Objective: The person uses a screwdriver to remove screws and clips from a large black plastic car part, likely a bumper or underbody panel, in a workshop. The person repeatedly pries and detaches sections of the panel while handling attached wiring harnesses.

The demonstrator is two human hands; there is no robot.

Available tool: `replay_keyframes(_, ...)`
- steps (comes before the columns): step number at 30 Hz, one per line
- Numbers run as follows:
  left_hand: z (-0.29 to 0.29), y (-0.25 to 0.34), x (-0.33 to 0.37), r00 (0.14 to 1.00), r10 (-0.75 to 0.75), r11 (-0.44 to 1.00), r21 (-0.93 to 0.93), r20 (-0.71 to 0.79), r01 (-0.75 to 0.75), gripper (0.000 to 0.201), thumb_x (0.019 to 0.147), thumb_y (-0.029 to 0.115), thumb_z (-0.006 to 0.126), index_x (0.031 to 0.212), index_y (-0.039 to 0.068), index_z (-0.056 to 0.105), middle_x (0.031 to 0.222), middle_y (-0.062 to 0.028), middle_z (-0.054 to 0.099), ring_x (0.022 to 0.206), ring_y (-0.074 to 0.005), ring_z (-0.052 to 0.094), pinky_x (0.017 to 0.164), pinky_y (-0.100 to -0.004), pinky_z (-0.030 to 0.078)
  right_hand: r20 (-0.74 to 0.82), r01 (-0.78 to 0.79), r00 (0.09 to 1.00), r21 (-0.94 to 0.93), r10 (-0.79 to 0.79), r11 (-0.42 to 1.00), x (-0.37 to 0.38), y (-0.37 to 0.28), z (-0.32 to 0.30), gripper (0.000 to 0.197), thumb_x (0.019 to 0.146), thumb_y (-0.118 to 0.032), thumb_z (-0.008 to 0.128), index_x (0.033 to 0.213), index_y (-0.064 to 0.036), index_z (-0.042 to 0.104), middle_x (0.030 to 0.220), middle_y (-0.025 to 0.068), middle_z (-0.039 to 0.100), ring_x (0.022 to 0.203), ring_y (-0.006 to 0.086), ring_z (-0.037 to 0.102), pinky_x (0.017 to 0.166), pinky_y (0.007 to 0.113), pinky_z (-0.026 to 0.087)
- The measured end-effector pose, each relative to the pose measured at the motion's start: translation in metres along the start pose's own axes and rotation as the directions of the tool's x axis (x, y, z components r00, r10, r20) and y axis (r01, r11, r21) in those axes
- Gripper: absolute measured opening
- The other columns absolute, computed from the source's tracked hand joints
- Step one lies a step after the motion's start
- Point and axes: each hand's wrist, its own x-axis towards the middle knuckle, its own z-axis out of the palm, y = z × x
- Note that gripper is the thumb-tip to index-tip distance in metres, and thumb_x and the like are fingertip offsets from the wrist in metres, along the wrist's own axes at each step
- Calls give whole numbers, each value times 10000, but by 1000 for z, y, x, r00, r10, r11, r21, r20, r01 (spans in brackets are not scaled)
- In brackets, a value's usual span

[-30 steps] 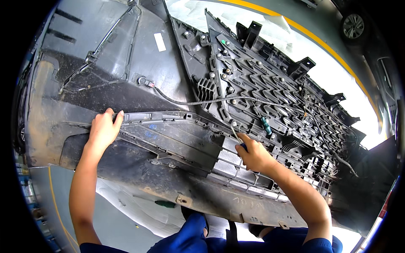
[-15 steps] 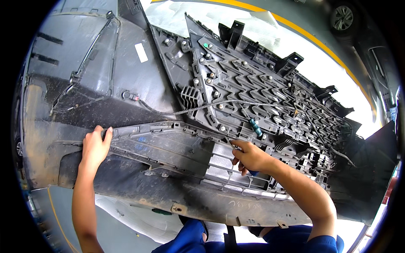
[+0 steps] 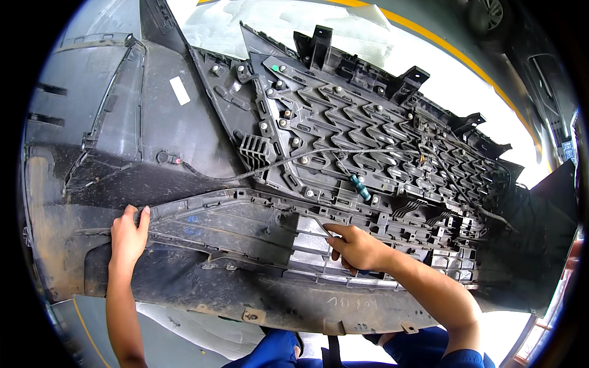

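A large black car bumper cover [image 3: 202,276] lies with its inner side up in front of me. My left hand [image 3: 127,239] grips the left end of its lower grille trim [image 3: 215,224], thumb and fingers over the edge. In my right hand [image 3: 356,246] is a screwdriver [image 3: 320,224], its thin metal shaft pointing up-left at the trim beside the lower grille opening. Most of its blue handle is hidden by the fingers. Just beyond that hand, a second screwdriver with a teal handle [image 3: 360,187] rests on the zigzag-patterned grille [image 3: 362,129].
A black cable [image 3: 276,164] crosses the grille from a sensor [image 3: 169,157] on the left. Brackets [image 3: 412,83] stick up along the far edge. White sheeting [image 3: 294,21] lies underneath on the floor. A parked car's wheel [image 3: 488,15] shows at the far right.
The whole view has shifted, so the bumper sits farther left. My right hand and its screwdriver have come slightly nearer to me along the trim. My left hand keeps its hold.
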Motion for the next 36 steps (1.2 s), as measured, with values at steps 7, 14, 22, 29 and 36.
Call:
replay_keyframes(7, -2, -1, 0, 999, -8, 1000, -24, 35, 9, 420, 1029, 362, 615, 998, -56, 644, 810, -357, 667, 870, -556, 661, 798, -584, 510, -207, 153, 955, -265, -211, 952, 20, 30, 27, 476, 1046, -162, 525, 1488, 13, 501, 891, 238, 737, 760, 354, 733, 765, 454, 571)
replay_keyframes(14, -6, 4, -5, 1000, -5, 1000, -9, 0, 5, 418, 1021, 354, 626, 1010, -63, 646, 817, -337, 682, 861, -548, 667, 799, -570, 516, -400, 57, 902, -261, -161, 964, 17, 18, 70, 475, 1019, -157, 546, 1457, 24, 523, 954, 336, 706, 924, 516, 690, 842, 553, 545)
replay_keyframes(22, -14, 8, -13, 999, -26, 997, -72, -32, 23, 389, 995, 335, 667, 929, -48, 651, 763, -304, 675, 809, -526, 672, 763, -547, 520, -324, -74, 945, -56, 52, 996, 23, -9, 66, 540, 1060, -207, 550, 1555, -25, 438, 750, 197, 695, 699, 285, 713, 624, 452, 556)
replay_keyframes(29, -13, 10, -12, 996, -5, 988, -153, -92, -9, 389, 976, 325, 701, 902, -54, 648, 719, -294, 651, 757, -509, 673, 704, -529, 519, -126, -87, 954, 752, 273, 653, 16, -16, 67, 577, 1092, -171, 537, 1625, -68, 341, 900, 65, 536, 602, 135, 475, 479, 316, 441)
replay_keyframes(36, -7, -2, -12, 992, 19, 992, -123, -127, -34, 413, 975, 353, 701, 893, -50, 661, 737, -310, 648, 787, -530, 655, 694, -536, 506, -243, -34, 970, -114, 6, 993, 12, -3, 46, 522, 1040, -198, 564, 1506, 19, 473, 762, 251, 698, 632, 369, 717, 625, 483, 572)
